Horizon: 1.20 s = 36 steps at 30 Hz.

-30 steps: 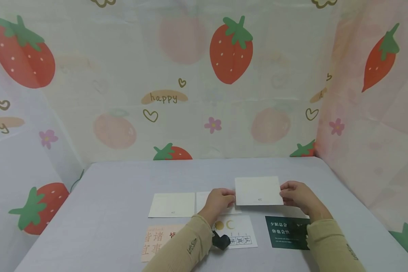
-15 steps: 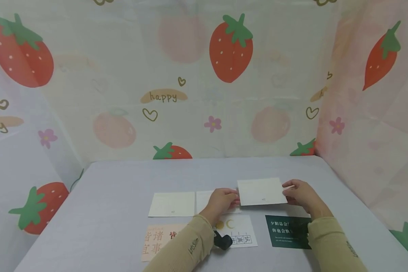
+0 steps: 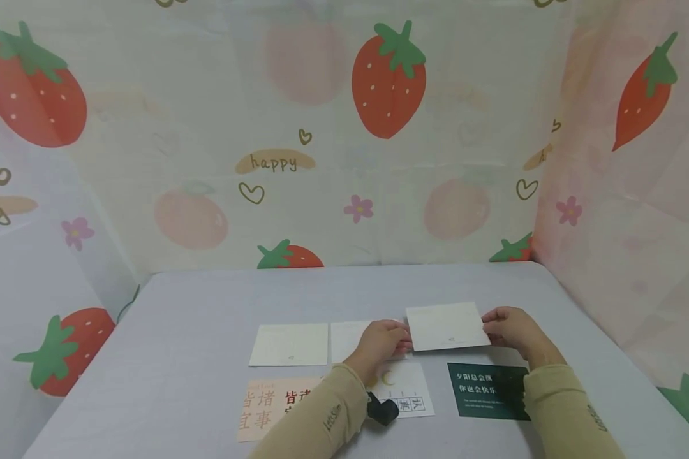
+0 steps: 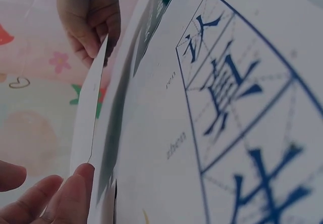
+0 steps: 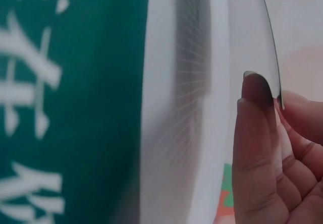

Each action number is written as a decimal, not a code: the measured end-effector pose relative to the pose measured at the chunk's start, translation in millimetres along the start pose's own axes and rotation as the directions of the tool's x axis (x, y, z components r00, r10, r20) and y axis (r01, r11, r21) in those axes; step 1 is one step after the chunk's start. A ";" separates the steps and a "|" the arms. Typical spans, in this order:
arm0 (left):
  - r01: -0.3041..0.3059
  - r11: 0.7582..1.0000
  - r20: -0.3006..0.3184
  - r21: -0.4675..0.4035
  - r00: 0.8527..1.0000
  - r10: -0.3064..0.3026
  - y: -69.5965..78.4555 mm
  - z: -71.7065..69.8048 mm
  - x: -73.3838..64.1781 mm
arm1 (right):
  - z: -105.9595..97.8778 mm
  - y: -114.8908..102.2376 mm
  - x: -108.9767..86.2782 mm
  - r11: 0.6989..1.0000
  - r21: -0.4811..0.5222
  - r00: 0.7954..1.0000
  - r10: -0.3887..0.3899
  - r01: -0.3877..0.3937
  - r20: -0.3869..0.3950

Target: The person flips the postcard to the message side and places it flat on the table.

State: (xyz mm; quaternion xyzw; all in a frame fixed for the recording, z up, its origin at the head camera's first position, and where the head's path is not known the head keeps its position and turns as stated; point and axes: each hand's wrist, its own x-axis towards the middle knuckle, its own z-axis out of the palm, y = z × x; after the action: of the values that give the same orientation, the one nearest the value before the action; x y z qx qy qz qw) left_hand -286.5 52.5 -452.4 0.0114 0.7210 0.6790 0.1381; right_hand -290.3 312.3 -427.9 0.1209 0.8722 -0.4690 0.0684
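A white postcard [image 3: 444, 324] with a small mark near its lower edge is held up, tilted, above the table in the head view. My right hand [image 3: 513, 331] pinches its right edge; the thumb and fingers [image 5: 255, 143] meet across that edge in the right wrist view. At the opposite edge, my left hand [image 3: 381, 344] touches the card's corner with its fingertips [image 4: 83, 176], the thumb held apart. Below the raised card lies a dark green card [image 3: 473, 395] with white writing. A white card [image 3: 416, 386] with a moon and boxed characters is partly hidden by my left sleeve.
Two plain white cards, a left one [image 3: 289, 344] and a right one [image 3: 346, 335] partly behind my left hand, lie side by side. A peach card [image 3: 256, 408] with red characters lies at the front left. A strawberry-print cloth [image 3: 321, 217] hangs behind the white table [image 3: 149, 370].
Both hands and the white postcard between them have shifted a little to the right. The card now leans back more, with its right side slightly higher. The cards on the table stay put.
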 end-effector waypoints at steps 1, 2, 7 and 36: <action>0.002 1.000 -0.001 -0.005 1.000 -0.002 -0.4 1.1 0.0 | -0.1 -0.2 -0.2 1.000 -0.007 1.000 0.011 -0.011 -0.003; 0.001 1.000 -0.003 -0.004 1.000 -0.001 -0.9 1.9 -0.1 | 0.0 -0.1 -0.3 1.000 -0.009 1.000 0.020 -0.020 -0.003; 0.011 1.000 -0.008 -0.022 1.000 -0.011 -3.0 4.5 0.8 | 0.3 3.1 1.5 0.999 -0.017 0.999 0.032 -0.032 0.002; 0.011 1.000 -0.013 -0.003 1.000 -0.011 -2.3 0.2 -1.9 | 0.0 6.7 0.8 0.994 -0.085 0.995 0.074 -0.068 0.067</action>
State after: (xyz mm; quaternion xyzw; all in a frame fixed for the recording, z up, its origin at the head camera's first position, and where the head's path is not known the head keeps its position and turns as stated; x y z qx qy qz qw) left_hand -284.2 52.1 -454.3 0.0028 0.7208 0.6794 0.1373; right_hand -289.2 315.9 -433.4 0.1322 0.8831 -0.4337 0.1207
